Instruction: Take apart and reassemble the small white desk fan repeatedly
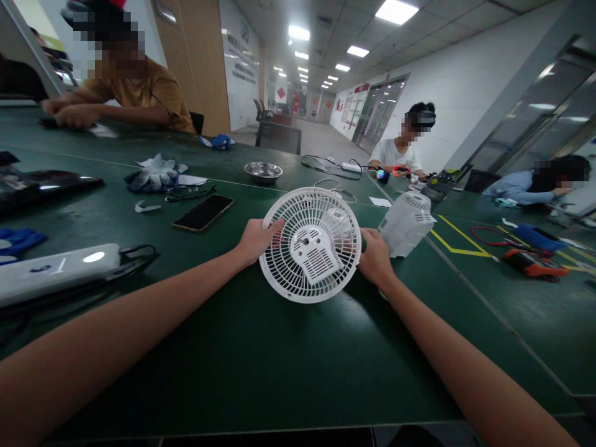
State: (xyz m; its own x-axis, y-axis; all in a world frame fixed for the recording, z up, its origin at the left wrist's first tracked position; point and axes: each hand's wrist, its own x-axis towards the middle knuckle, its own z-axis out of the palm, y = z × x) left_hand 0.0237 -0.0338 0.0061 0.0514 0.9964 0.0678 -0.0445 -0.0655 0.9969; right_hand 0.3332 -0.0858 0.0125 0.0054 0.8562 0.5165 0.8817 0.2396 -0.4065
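Observation:
A round white fan grille [311,244] with a square motor mount in its middle stands tilted on the green table [261,354]. My left hand [254,239] grips its left rim, fingers curled over the edge. My right hand [375,258] grips the right rim, fingers wrapped behind it. A white fan body [406,223] rests on the table just right of my right hand.
A black phone [203,213], gloves [154,174], a steel bowl [263,171] and cables lie beyond the grille. A white power bank [56,270] sits at left. An orange tool [531,261] lies at right. Three people sit at the table's far sides.

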